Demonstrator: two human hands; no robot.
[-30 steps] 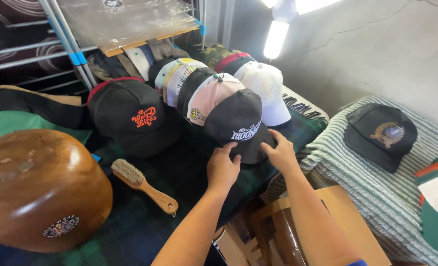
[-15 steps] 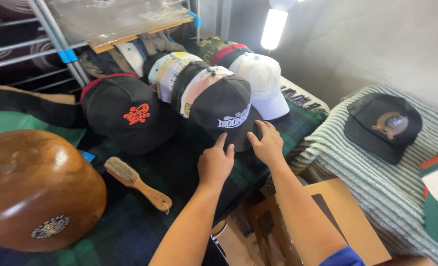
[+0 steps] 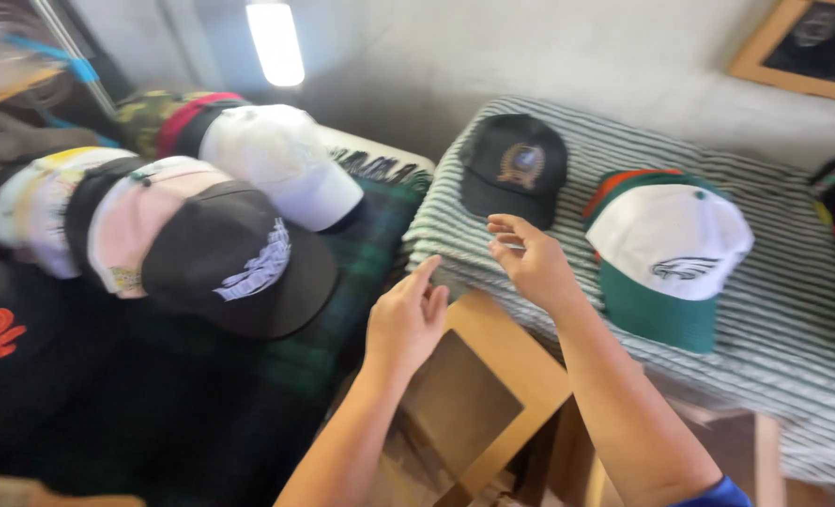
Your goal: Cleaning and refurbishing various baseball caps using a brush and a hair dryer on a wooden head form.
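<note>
My left hand (image 3: pixel 406 319) hangs in the air beside the brim of a black cap with white lettering (image 3: pixel 239 268), fingers loosely curled and holding nothing. My right hand (image 3: pixel 530 263) is raised with fingers spread, just below a black cap with a gold crest (image 3: pixel 516 169) that lies on a green and white striped cloth (image 3: pixel 793 282). A white and green cap (image 3: pixel 671 249) rests on the same cloth, to the right of my right hand.
A row of overlapping caps, pink (image 3: pixel 131 221), white (image 3: pixel 281 160), camouflage and others, lies on a dark plaid cloth (image 3: pixel 342 319). A cardboard box (image 3: pixel 478 394) stands below my hands. A lamp (image 3: pixel 276 42) glows on the wall. A framed picture (image 3: pixel 807 42) hangs top right.
The view has swung right. Both hands have come off the black lettered cap's brim and moved right, toward the striped cloth. The wooden bowl and brush are out of view.
</note>
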